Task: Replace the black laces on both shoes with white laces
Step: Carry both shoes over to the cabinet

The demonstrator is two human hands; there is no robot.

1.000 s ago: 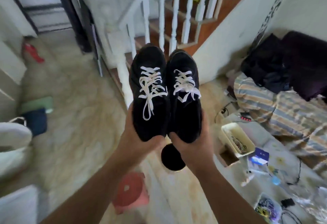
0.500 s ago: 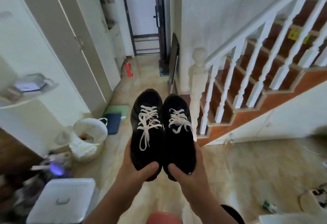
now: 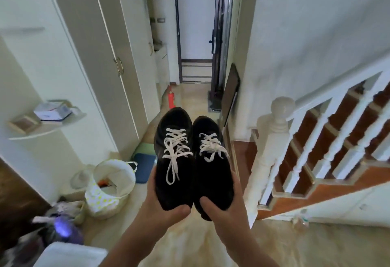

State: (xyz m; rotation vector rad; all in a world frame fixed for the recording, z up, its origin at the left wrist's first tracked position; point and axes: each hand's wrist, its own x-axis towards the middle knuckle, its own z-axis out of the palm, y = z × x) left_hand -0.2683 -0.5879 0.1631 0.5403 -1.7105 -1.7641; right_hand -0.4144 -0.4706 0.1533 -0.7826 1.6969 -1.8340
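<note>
In front of the chest, the left hand [image 3: 163, 201] grips the left shoe [image 3: 174, 161] and the right hand [image 3: 228, 207] the right shoe [image 3: 213, 169], fingers curled beneath, thumbs over heels; white laces [image 3: 175, 146] tied on both.

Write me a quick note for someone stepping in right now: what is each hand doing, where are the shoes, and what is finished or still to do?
Left hand: grips the heel end of the left shoe, thumb on top.
Right hand: grips the heel end of the right shoe the same way.
Both black shoes are held up side by side, touching, toes pointing away, above the hallway floor.
Done: both carry white laces, threaded and tied.
Left: no black laces in view; likely only setting the pair down.
</note>
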